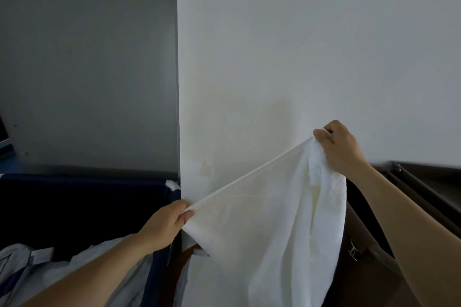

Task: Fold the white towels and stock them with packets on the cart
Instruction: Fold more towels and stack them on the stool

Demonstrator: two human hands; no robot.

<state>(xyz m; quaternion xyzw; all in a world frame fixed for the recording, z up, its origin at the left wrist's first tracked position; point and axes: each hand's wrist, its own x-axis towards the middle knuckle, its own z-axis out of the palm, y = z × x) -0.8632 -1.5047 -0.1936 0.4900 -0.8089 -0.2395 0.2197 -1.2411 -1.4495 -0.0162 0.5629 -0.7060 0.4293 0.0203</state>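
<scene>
Head view. A white towel [279, 227] held in the air before a pale wall [299, 45], stretched along its top hem between both hands. The left hand [166, 224] pinches the lower corner between thumb and curled fingers; the right hand [341, 148], raised higher, grips the opposite corner with fingers closed round a bunch of cloth. The hem runs taut and slanted (left end low, right end high), while the rest hangs loose below, bunched under the right hand. To fold well, level the two corners, shake out the bunched side so the cloth hangs flat, then bring corner to corner. Dark blue fabric [74, 207], probably a laundry bin, lies at left; the dark brown furniture [424, 194] at right may be the cart. No packets are visible.
</scene>
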